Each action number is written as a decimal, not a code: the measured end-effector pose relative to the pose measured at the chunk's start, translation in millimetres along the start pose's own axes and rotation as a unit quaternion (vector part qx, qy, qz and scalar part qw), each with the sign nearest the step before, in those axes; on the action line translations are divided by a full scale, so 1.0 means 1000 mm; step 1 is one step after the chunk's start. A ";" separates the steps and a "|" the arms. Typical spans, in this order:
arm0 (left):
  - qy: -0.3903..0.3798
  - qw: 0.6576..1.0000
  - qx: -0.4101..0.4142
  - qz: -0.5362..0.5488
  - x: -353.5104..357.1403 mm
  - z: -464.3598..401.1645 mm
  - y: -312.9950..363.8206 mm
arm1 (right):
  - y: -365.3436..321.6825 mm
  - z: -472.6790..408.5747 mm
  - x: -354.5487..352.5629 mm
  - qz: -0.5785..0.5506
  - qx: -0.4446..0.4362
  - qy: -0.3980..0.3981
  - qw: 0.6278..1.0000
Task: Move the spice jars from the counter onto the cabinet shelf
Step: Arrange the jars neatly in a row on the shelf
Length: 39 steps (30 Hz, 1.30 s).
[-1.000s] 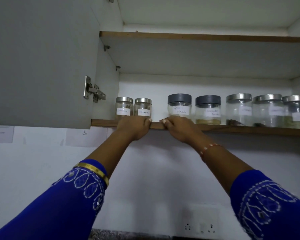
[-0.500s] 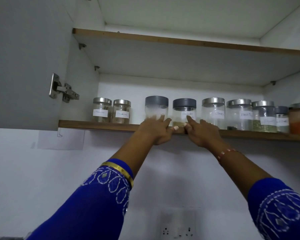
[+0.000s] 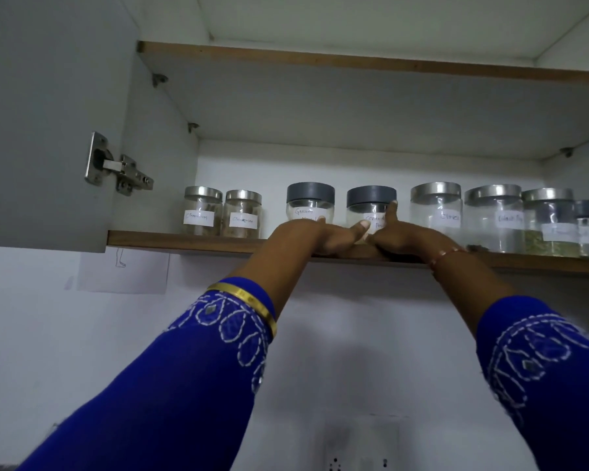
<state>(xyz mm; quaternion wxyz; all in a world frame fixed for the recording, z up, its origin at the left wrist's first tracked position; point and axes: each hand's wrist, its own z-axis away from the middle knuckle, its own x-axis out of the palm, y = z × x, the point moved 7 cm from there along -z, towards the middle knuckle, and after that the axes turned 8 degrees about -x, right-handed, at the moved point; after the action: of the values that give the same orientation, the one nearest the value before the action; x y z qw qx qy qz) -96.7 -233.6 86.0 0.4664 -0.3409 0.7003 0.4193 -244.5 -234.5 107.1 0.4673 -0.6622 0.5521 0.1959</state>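
1. a row of labelled glass spice jars [image 3: 436,207] lines the cabinet shelf [image 3: 191,239], some steel-lidded, two grey-lidded.
2. the left hand [image 3: 306,234] touches the grey-lidded "garam" jar [image 3: 310,202], fingers extended.
3. the right hand [image 3: 400,232] reaches the second grey-lidded jar [image 3: 370,205], one finger raised against it; a full grasp cannot be made out.

Door hinge [image 3: 118,168], paper sheet [image 3: 123,270], perhaps a wall socket [image 3: 359,462].

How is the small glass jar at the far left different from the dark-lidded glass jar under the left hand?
The far-left small glass jar has a shiny metal lid; the dark-lidded glass jar has a grey one. The first is narrower, the second wider. The left hand touches only the second. Both stand upright on the wooden shelf, bearing white handwritten labels.
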 end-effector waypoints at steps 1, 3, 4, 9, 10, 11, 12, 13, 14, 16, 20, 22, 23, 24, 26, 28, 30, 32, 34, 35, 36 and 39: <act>0.002 1.000 -0.006 0.000 0.000 -0.001 0.000 | 0.001 -0.003 0.000 -0.010 0.009 0.007 1.000; 0.016 1.000 -0.015 -0.013 0.000 -0.006 0.001 | 0.005 -0.007 -0.005 -0.023 0.047 0.032 0.998; 0.023 0.999 -0.021 -0.017 0.000 -0.009 0.000 | 0.007 -0.012 -0.006 -0.020 0.057 0.045 0.997; 0.008 0.999 -0.035 0.005 0.001 -0.022 -0.002 | 0.006 -0.036 0.000 0.035 0.040 0.030 0.998; 0.002 1.000 -0.025 0.005 0.001 -0.023 0.000 | -0.001 -0.032 0.002 0.050 0.023 0.014 0.998; -0.006 1.000 -0.011 0.010 0.000 -0.022 0.003 | -0.006 -0.028 0.005 0.066 0.008 -0.006 0.998; -0.010 1.000 0.007 0.021 0.000 -0.022 0.006 | -0.009 -0.027 0.007 0.077 -0.003 -0.024 0.997; -0.008 0.999 0.022 0.038 -0.002 -0.024 0.007 | -0.012 -0.026 0.009 0.083 -0.016 -0.042 0.996; -0.003 0.998 0.030 0.053 -0.004 -0.026 0.007 | -0.015 -0.024 0.011 0.091 -0.031 -0.060 0.994; 0.001 0.997 0.026 0.079 -0.008 -0.032 0.001 | -0.018 -0.025 0.015 0.104 -0.046 -0.083 0.990; -0.014 0.995 -0.005 0.097 -0.009 -0.039 -0.012 | -0.022 -0.024 0.016 0.107 -0.073 -0.070 0.989; -0.017 0.994 -0.009 0.107 -0.010 -0.041 -0.015 | -0.028 -0.022 0.014 0.102 -0.096 -0.045 0.989; -0.016 0.993 -0.011 0.113 -0.010 -0.041 -0.016 | -0.030 -0.021 0.012 0.100 -0.109 -0.028 0.989; -0.014 0.993 -0.015 0.115 -0.011 -0.041 -0.016 | -0.031 -0.021 0.010 0.099 -0.120 -0.008 0.988; -0.005 0.994 -0.022 0.105 -0.011 -0.041 -0.016 | -0.034 -0.020 0.002 0.113 -0.136 0.059 0.982; 0.018 0.995 -0.026 0.097 -0.013 -0.044 -0.018 | -0.036 -0.019 -0.003 0.115 -0.157 0.115 0.974; 0.045 0.994 -0.029 0.098 -0.015 -0.041 -0.018 | -0.038 -0.017 -0.003 0.116 -0.176 0.128 0.969; 0.058 0.994 -0.022 0.094 -0.016 -0.039 -0.016 | -0.040 -0.016 -0.002 0.119 -0.183 0.115 0.969; 0.054 0.995 -0.017 0.083 -0.016 -0.035 -0.013 | -0.042 -0.015 0.002 0.137 -0.175 0.076 0.972; 0.052 0.995 -0.016 0.079 -0.016 -0.032 -0.012 | -0.042 -0.015 0.005 0.143 -0.166 0.052 0.974; 0.050 0.996 -0.012 0.079 -0.016 -0.030 -0.011 | -0.041 -0.016 0.007 0.145 -0.156 0.026 0.977; 0.039 0.997 -0.008 0.064 -0.016 -0.030 -0.011 | -0.037 -0.020 0.017 0.140 -0.126 -0.043 0.981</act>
<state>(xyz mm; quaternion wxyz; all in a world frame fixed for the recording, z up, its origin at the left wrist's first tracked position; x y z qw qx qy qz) -93.5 -264.2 104.3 0.4083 -0.3153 0.7349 0.4403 -210.1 -262.6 118.5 0.3715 -0.6231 0.5897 0.3550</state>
